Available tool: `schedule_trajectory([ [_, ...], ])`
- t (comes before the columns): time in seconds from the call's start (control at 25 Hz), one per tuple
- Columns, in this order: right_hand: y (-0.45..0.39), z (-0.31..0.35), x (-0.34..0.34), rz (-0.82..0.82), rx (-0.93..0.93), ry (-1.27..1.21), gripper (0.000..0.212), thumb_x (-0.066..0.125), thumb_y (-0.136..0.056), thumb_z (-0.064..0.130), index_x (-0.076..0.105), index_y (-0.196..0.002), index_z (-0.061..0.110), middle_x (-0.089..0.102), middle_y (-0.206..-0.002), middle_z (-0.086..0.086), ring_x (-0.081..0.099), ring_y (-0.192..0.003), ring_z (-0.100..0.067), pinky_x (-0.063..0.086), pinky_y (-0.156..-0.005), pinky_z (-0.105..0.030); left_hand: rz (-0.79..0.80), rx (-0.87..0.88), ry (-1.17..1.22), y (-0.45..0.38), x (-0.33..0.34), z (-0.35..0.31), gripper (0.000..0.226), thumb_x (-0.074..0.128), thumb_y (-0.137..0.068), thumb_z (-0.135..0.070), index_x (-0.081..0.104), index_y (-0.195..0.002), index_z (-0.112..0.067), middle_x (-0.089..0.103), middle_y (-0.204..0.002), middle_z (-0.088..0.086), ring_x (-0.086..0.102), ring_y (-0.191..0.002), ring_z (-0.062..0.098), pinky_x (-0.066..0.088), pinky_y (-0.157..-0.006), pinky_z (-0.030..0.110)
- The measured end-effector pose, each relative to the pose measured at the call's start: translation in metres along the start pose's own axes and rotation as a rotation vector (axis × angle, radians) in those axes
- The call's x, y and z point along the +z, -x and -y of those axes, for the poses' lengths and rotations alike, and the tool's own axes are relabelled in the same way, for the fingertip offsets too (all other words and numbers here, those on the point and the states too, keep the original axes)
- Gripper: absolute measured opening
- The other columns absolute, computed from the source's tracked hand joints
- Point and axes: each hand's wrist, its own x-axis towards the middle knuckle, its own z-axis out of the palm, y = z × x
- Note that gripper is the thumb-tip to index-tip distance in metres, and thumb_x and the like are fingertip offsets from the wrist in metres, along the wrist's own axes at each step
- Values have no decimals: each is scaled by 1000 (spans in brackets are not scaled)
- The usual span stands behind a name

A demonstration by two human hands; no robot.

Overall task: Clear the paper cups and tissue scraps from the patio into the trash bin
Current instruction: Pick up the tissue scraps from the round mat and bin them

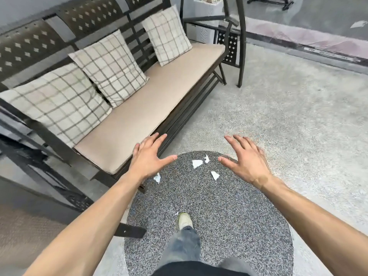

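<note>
Several white tissue scraps lie on a round speckled grey rug point(229, 216): one larger scrap point(197, 163), a small one beside it point(207, 158), another point(215, 175) nearer me, and one point(157, 177) by my left wrist. A tiny scrap point(176, 213) sits by my shoe. My left hand point(149, 158) hovers open above the rug's left edge, fingers spread. My right hand point(247, 158) hovers open at the rug's far right, fingers spread. Both hold nothing. No paper cup or trash bin is in view.
A dark metal swing bench point(139, 108) with a beige seat pad and three checked cushions stands at the left, its frame leg point(242, 62) on the concrete floor. My shoe point(185, 221) stands on the rug. A white planter point(207, 8) is at the back.
</note>
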Motion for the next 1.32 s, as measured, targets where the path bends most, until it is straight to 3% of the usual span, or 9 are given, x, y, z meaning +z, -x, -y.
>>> schedule_trajectory([
  [0.32, -97, -15, 45, 97, 32, 31, 80, 28, -78, 82, 16, -146, 42, 27, -155, 1, 25, -142, -24, 21, -109, -60, 119, -81, 64, -70, 37, 34, 89, 43, -74, -84, 20, -150, -43, 13, -162, -8, 13, -148, 18, 9, -119, 54],
  [0.52, -155, -47, 128, 172, -7, 60, 76, 36, -83, 76, 19, -147, 38, 34, -152, -1, 34, -136, -25, 28, -105, -60, 183, -214, 129, -97, 117, 64, 85, 47, -75, -82, 18, -148, -49, -1, -162, -17, 18, -148, 22, 5, -114, 56],
  [0.64, -185, -77, 211, 200, -15, 62, 73, 38, -84, 74, 23, -145, 37, 40, -148, -3, 41, -132, -27, 31, -102, -61, 265, -276, 168, -117, 202, 96, 83, 50, -77, -78, 22, -147, -46, 7, -162, -12, 32, -142, 22, 21, -116, 57],
  [0.76, -209, -115, 317, 249, -24, 88, 73, 41, -83, 74, 23, -144, 37, 42, -147, -6, 45, -129, -32, 31, -101, -63, 341, -350, 215, -140, 304, 141, 86, 54, -76, -76, 25, -148, -39, 18, -159, -4, 49, -125, 16, 35, -111, 49],
  [0.92, -236, -189, 476, 322, -54, 156, 76, 36, -79, 78, 21, -142, 38, 38, -148, -5, 45, -128, -36, 34, -100, -66, 377, -534, 254, -171, 456, 219, 93, 68, -74, -61, 18, -150, -39, 15, -160, 6, 50, -126, 26, 32, -111, 47],
  [1.04, -260, -240, 577, 344, -52, 213, 78, 37, -73, 78, 23, -140, 38, 43, -142, -9, 50, -119, -38, 48, -83, -65, 331, -707, 239, -198, 553, 283, 97, 76, -76, -46, 17, -152, -34, 7, -162, 8, 50, -127, 31, 38, -108, 42],
  [1.2, -285, -284, 673, 428, -14, 276, 83, 46, -73, 72, 22, -143, 36, 37, -146, -13, 57, -109, -38, 54, -75, -60, 285, -803, 185, -235, 634, 362, 96, 79, -80, -29, 16, -153, -33, 10, -158, 13, 47, -129, 39, 40, -108, 45],
  [1.32, -285, -313, 728, 547, 76, 301, 92, 53, -69, 73, 6, -145, 47, 20, -154, -12, 49, -119, -42, 56, -73, -59, 320, -799, 91, -256, 675, 409, 96, 76, -83, -24, 11, -153, -36, -1, -159, 15, 50, -127, 37, 39, -108, 44],
])
